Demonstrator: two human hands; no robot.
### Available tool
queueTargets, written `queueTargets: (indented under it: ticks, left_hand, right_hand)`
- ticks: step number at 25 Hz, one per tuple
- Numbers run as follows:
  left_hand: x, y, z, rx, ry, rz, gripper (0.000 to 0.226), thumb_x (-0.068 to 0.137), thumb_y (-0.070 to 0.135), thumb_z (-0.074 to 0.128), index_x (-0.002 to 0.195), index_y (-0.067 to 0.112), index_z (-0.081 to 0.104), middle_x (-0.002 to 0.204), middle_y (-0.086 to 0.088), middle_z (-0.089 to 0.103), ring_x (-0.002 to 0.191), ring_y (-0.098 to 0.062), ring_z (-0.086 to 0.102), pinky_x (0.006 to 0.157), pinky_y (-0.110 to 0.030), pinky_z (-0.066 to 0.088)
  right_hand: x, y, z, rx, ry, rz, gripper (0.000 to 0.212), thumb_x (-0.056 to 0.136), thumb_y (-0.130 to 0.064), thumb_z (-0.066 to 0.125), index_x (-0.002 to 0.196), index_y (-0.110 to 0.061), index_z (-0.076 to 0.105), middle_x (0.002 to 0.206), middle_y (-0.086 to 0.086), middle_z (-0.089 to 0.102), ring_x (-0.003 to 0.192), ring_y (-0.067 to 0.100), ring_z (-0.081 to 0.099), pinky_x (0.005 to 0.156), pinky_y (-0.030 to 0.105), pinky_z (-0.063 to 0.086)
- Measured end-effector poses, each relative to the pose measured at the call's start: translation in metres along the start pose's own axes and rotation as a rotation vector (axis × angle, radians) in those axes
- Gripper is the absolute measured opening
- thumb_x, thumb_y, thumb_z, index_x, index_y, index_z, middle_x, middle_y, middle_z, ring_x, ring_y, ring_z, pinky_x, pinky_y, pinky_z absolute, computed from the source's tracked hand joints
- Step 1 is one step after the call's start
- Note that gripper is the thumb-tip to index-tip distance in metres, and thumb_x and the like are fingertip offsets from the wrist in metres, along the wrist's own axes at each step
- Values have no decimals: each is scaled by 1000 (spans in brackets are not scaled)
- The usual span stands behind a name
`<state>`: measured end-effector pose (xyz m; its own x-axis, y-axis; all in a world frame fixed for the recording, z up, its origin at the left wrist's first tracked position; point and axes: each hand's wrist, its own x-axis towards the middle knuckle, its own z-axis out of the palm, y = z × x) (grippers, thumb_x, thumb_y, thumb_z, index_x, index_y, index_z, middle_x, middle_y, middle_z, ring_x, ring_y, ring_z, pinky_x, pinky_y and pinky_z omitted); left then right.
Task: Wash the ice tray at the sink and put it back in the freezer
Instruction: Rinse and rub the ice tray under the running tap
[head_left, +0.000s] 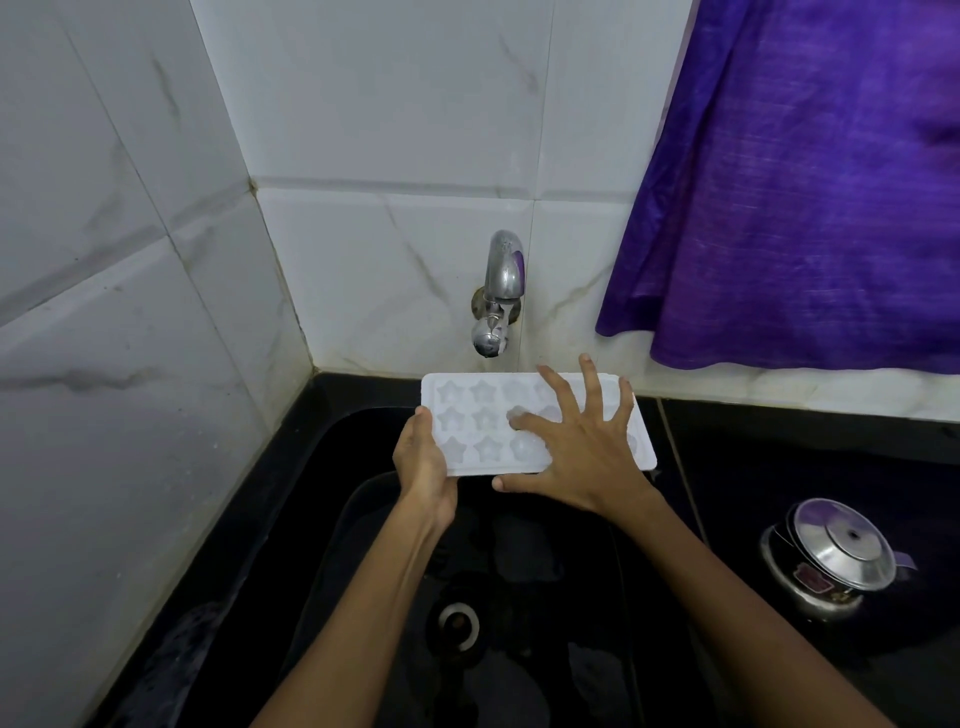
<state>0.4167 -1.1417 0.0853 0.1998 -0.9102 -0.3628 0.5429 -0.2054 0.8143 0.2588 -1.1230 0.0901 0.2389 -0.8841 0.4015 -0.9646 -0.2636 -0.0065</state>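
Tiles, pale and marbled (119, 291), fill the left wall beside the black stone sink (322, 519). My left hand (423, 467) grips the left end of the white plastic ice tray with star-shaped moulds (467, 415), thumb on top, holding it level above the basin. Overhead sits the chrome wall tap (498, 296); water may be trickling, though I can't be sure. My right hand (582, 457) lies open, fingers spread flat across the tray's right half. Further right, a purple curtain (810, 182) hangs, and a steel-lidded pot (831, 561) sits on the dark counter.
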Motion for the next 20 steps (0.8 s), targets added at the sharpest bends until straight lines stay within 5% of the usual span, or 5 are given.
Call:
queueTargets:
  ticks: [3, 10, 15, 20]
  left_hand:
    - [0, -4, 3, 27, -6, -10, 29, 99, 30, 38, 107, 11, 59, 99, -7, 68, 87, -23, 66, 70, -35, 55]
    - [2, -6, 7, 2, -14, -35, 30, 99, 31, 37, 109, 11, 58, 99, -7, 67, 85, -23, 65, 68, -35, 55]
    - [3, -8, 3, -52, 14, -60, 30, 100, 31, 36, 108, 11, 56, 99, -7, 66, 85, -23, 64, 72, -37, 55]
    - [-1, -11, 8, -17, 3, -54, 27, 100, 31, 37, 102, 13, 58, 96, -6, 66, 83, -23, 64, 70, -36, 54]
  right_hand:
    - [3, 5, -2, -3, -5, 8, 83, 46, -96, 31, 97, -42, 67, 149, 6, 38, 140, 34, -1, 104, 57, -15]
    - [6, 7, -8, 8, -126, 45, 96, 38, -93, 28, 117, -47, 55, 158, -4, 6, 140, 31, -22, 102, 54, -22]
    - [-11, 7, -2, 108, 86, 114, 64, 55, -85, 47, 100, -41, 61, 148, 3, 33, 140, 34, 5, 107, 50, -3]
    - [-25, 8, 9, 39, 113, 77, 42, 69, -75, 43, 84, -46, 69, 142, 8, 46, 134, 36, 15, 104, 48, 4]
